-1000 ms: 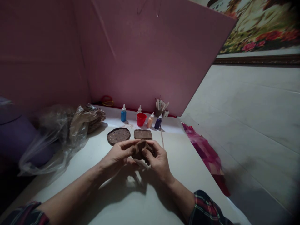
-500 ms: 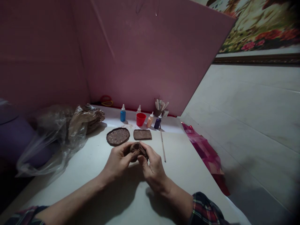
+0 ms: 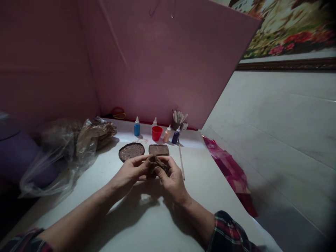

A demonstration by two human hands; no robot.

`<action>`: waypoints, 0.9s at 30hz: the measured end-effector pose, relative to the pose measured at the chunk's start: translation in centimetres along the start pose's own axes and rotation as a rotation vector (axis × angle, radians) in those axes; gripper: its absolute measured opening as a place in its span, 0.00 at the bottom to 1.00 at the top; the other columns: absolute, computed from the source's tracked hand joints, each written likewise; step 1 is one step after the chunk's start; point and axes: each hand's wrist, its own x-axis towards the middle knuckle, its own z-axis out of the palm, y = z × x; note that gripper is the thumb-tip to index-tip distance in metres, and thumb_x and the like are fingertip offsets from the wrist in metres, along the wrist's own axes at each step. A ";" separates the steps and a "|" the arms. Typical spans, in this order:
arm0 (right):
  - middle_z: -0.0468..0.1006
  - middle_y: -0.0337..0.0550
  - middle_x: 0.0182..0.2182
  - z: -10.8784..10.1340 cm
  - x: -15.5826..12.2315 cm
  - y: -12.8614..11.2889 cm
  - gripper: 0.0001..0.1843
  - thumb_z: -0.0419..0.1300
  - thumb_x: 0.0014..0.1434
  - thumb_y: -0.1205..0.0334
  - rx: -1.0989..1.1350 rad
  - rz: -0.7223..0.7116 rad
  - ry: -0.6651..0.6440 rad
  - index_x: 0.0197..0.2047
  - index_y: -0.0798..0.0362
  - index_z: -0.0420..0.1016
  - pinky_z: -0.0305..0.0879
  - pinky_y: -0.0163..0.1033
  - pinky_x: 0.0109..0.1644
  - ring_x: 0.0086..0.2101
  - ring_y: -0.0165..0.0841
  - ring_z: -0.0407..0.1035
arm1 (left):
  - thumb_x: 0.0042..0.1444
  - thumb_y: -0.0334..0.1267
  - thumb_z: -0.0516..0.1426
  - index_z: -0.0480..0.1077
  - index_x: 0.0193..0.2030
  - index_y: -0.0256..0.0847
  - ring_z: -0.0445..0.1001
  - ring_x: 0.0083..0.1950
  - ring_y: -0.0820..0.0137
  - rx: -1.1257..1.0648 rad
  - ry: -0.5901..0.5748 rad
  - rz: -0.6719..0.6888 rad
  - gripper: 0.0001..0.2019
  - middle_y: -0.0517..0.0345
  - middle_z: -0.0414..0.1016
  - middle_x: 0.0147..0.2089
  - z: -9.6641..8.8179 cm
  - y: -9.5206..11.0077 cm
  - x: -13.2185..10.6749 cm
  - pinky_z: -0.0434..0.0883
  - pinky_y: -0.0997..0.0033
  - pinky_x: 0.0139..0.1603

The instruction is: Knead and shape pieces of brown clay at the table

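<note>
A lump of dark brown clay (image 3: 155,165) is held between both hands above the white table. My left hand (image 3: 131,173) grips its left side, thumb and fingers pressed against it. From the right, my right hand (image 3: 172,178) wraps around it, with the thumb lying on the front. Just beyond the hands lie a round brown clay piece (image 3: 132,151) with a raised rim and speckled surface, and a rectangular clay slab (image 3: 159,150) with an edge. The fingers on the far side of the lump are partly hidden.
A thin stick (image 3: 181,161) lies right of the hands. Behind stand a red cup (image 3: 156,133), a blue bottle (image 3: 137,127), a peach bottle (image 3: 167,134), a dark purple bottle (image 3: 176,136) and a holder of pens (image 3: 178,120). A clear plastic bag (image 3: 86,147) sits left.
Both hands have shifted on the clay lump. My left thumb has moved up along it and my right thumb now lies higher across its front. The lump is still held.
</note>
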 end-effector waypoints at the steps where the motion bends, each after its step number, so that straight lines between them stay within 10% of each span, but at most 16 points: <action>1: 0.77 0.45 0.42 0.0 0.0 -0.1 0.15 0.59 0.60 0.58 -0.006 -0.008 -0.010 0.49 0.53 0.69 0.68 0.38 0.47 0.42 0.34 0.72 | 0.50 0.45 0.63 0.72 0.52 0.36 0.77 0.42 0.62 -0.029 -0.012 -0.020 0.23 0.43 0.78 0.45 -0.1 0.1 0.0 0.75 0.63 0.43; 15: 0.78 0.49 0.46 -0.5 -0.4 -0.7 0.19 0.47 0.67 0.54 -0.094 -0.083 -0.077 0.52 0.54 0.71 0.68 0.42 0.50 0.46 0.38 0.73 | 0.48 0.38 0.65 0.74 0.50 0.37 0.78 0.36 0.64 -0.133 -0.149 -0.161 0.21 0.45 0.79 0.38 -0.2 0.7 -0.3 0.73 0.60 0.44; 27: 0.73 0.56 0.51 0.2 -0.7 -0.3 0.23 0.48 0.66 0.55 -0.308 -0.155 -0.120 0.58 0.59 0.65 0.63 0.45 0.57 0.51 0.39 0.68 | 0.46 0.36 0.65 0.78 0.41 0.40 0.73 0.34 0.71 0.168 0.104 0.123 0.14 0.57 0.79 0.35 0.1 -1.7 0.5 0.70 0.72 0.37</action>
